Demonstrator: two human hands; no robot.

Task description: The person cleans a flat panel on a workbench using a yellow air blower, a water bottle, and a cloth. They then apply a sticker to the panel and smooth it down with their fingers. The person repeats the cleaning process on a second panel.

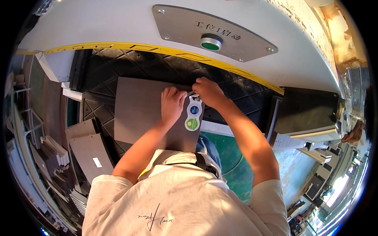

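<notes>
A grey-brown flat panel [136,110] lies on the black padded surface in front of me. On its right part is a white double-round label [193,114] with a blue circle and a green circle. My left hand [171,104] rests over the panel left of the label, its fingers bent and closed at the fingertips. My right hand [208,92] is at the panel's far right corner, its fingers pinched together. Between the two sets of fingertips, just above the label, shows a small pale piece, too small to name.
A white machine front with a yellow edge strip [138,47] stands beyond the panel, bearing a green push button [211,42] on a metal plate. More panels [92,153] lean at the left. A dark box-like unit [305,110] stands at the right.
</notes>
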